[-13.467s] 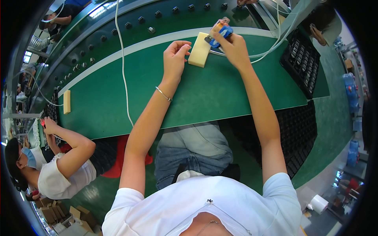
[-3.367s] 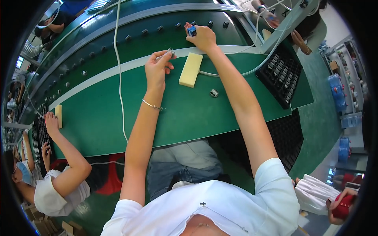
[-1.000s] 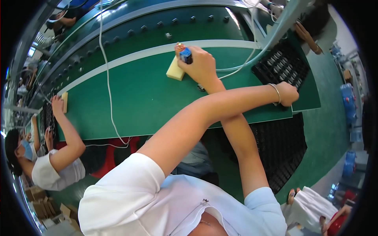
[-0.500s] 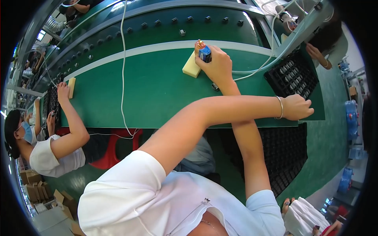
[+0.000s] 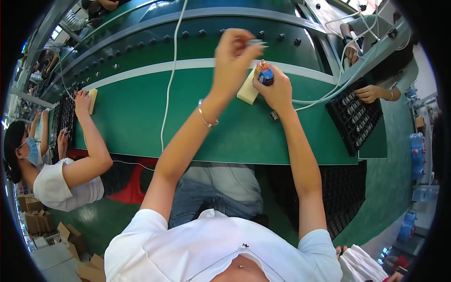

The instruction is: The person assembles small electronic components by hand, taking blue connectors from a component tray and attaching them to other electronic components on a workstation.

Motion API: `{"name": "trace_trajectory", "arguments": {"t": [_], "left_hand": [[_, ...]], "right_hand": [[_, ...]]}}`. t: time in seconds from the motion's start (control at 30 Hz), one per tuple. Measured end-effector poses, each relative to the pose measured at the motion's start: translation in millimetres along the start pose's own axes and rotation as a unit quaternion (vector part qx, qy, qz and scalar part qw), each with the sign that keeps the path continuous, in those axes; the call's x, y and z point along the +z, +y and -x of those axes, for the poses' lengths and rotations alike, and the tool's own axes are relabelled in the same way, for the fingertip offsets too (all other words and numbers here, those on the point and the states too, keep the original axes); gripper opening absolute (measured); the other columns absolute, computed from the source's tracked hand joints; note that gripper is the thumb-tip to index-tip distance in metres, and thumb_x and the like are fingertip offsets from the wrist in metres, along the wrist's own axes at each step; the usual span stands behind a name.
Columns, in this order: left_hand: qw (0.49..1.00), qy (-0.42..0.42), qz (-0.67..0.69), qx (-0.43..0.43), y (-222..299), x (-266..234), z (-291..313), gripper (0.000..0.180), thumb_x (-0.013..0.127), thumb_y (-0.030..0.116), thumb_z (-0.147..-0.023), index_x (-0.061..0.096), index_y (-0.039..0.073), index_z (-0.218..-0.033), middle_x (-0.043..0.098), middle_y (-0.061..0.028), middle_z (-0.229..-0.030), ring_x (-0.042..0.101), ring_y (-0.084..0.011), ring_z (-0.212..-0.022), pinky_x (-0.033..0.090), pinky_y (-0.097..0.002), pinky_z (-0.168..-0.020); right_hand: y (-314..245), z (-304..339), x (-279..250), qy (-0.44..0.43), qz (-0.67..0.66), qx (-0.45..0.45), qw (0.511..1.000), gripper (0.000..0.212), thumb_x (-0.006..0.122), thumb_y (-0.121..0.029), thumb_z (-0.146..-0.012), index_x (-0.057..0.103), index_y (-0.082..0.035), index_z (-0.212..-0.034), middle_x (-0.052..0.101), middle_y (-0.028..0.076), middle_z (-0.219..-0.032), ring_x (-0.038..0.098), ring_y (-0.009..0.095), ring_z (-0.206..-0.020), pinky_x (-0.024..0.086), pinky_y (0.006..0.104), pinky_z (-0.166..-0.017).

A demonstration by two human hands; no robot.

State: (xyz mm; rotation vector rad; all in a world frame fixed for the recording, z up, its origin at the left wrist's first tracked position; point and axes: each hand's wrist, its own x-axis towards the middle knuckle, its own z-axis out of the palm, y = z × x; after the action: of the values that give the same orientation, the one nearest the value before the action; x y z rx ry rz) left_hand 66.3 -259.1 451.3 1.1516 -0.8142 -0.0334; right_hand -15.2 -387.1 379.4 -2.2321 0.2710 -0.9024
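Raised over the far edge of the green table (image 5: 221, 136), my left hand (image 5: 230, 58) is closed, fingertips pinching a small silvery part (image 5: 256, 43) that motion blurs. Just to the right and nearer, my right hand (image 5: 278, 88) is wrapped round a small blue handheld object (image 5: 265, 76) with a copper-orange top; its exact kind is unclear. A pale yellow block (image 5: 248, 91) lies on the table beside that hand. Close to my right wrist sits a small dark-and-silver part (image 5: 274, 115).
Beyond the table edge runs a dark belt with a row of small parts (image 5: 202, 32). A black tray (image 5: 345, 127) of parts is at right, with another person's hand (image 5: 369, 94) over it. A white cable (image 5: 171, 75) hangs across the left. Another worker (image 5: 70, 178) sits left.
My left hand has swung from the tray side at right, where its arm crossed my right, up toward the belt. My right hand keeps the blue object. Another person's hand now reaches the tray.
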Motion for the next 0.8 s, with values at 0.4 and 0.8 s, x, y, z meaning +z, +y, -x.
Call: {"name": "trace_trajectory", "arguments": {"t": [0.4,0.8], "left_hand": [[0.949,0.126,0.113,-0.266,-86,-83,15,0.015,0.064,0.019,-0.095,0.059,0.005,-0.097,0.071,-0.0130,-0.086,0.055,-0.0072,-0.053,0.036,-0.0177,-0.044],[0.963,0.106,0.065,-0.238,-75,-92,13,0.021,0.069,0.019,-0.091,0.065,0.001,-0.101,0.071,-0.0083,-0.079,0.054,-0.0054,-0.053,0.036,-0.0182,-0.045]], "right_hand": [[67,-115,51,0.002,0.110,0.075,0.991,0.041,0.072,-0.039,-0.068,0.069,-0.008,-0.095,0.071,0.018,-0.085,0.068,0.039,-0.082,0.053,0.0456,-0.073],[69,-128,49,-0.058,0.131,0.059,0.988,0.044,0.073,-0.043,-0.070,0.072,-0.003,-0.091,0.071,0.019,-0.083,0.069,0.036,-0.081,0.053,0.0425,-0.075]]}}
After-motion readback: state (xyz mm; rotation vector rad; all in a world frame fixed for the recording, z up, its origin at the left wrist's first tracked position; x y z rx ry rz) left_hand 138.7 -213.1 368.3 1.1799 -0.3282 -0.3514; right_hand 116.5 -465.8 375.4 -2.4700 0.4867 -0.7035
